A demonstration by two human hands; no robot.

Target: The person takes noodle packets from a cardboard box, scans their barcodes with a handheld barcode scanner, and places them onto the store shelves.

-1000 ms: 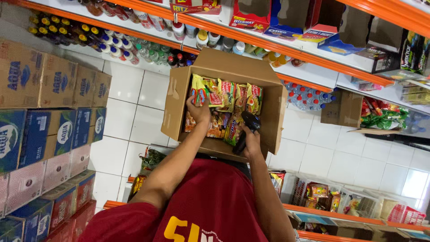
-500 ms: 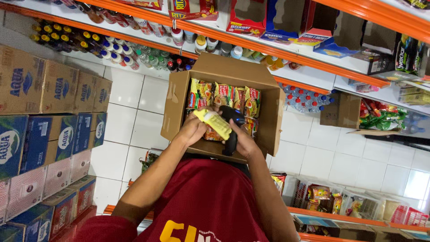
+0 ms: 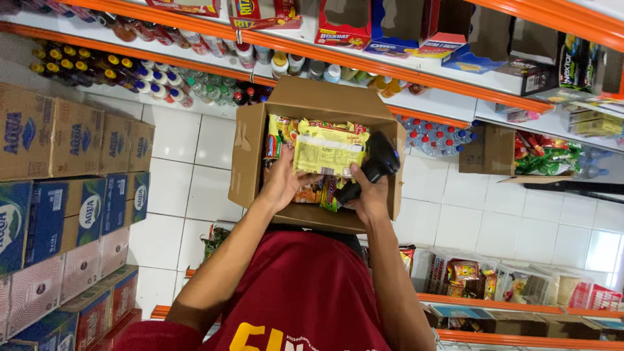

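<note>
Yellow packet lifted, now flat; hands hide box contents.

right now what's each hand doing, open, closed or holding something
Left hand: closed on the flat yellow plastic snack packet, above the open brown cardboard box.
Right hand: closed on a black handheld scanner.

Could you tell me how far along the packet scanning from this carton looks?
Done: carton open. In hand: left hand holds a yellow packet flat above it, right hand grips a black scanner beside it. Left: many packets sit inside.
</note>
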